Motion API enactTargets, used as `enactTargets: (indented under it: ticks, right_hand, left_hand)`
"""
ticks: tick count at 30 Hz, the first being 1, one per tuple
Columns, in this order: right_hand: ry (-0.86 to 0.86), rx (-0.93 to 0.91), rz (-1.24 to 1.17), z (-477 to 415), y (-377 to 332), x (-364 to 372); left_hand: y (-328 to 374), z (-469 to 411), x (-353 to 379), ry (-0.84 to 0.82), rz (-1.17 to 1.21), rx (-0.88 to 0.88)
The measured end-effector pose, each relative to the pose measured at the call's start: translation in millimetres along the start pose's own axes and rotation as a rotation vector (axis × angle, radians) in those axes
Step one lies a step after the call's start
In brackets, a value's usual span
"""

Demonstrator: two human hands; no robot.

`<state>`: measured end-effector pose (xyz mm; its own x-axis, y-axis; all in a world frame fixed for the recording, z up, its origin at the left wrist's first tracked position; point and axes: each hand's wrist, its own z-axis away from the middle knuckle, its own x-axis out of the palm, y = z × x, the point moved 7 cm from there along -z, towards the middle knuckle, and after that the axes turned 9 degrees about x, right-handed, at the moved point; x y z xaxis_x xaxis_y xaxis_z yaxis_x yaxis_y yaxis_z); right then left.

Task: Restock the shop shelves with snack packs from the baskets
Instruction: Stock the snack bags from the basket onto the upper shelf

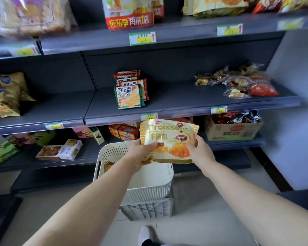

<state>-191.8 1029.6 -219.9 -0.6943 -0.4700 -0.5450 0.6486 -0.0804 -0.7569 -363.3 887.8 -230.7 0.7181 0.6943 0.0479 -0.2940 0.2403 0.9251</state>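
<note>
Head view: croissant pack (169,139) gripped by left hand (140,153) & right hand (199,151) above basket (149,185); placement on mid shelf (176,102) at 12 o'clock judged next.

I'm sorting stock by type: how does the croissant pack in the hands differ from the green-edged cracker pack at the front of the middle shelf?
The croissant pack is pale yellow, wide, and held by both hands above the white basket. The cracker pack is green-bordered, smaller-looking, squarer, and stands on the middle shelf before red packs. Both are sealed printed snack packs.
</note>
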Motion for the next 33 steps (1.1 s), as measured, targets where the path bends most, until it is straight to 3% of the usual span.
enactTargets:
  ticks: [13,18,26,33]
  right_hand:
    - [0.473,-0.455,0.029,23.1,-93.2,-170.8]
    - [0.593,-0.494,-0.025,11.3,-145.9,-230.3]
    - [0.512,-0.62,-0.037,-45.5,-219.4,-270.8]
    - [0.668,-0.567,0.276,-123.2,-286.4,-286.5]
  left_hand:
    - [165.6,24.0,111.4,-0.037,0.052,0.397]
    - [242.8,14.2,149.4,-0.086,0.082,0.521]
    - [338.3,-40.5,195.0,-0.09,0.091,0.652]
    - [423.4,-120.1,233.8,-0.069,0.114,0.751]
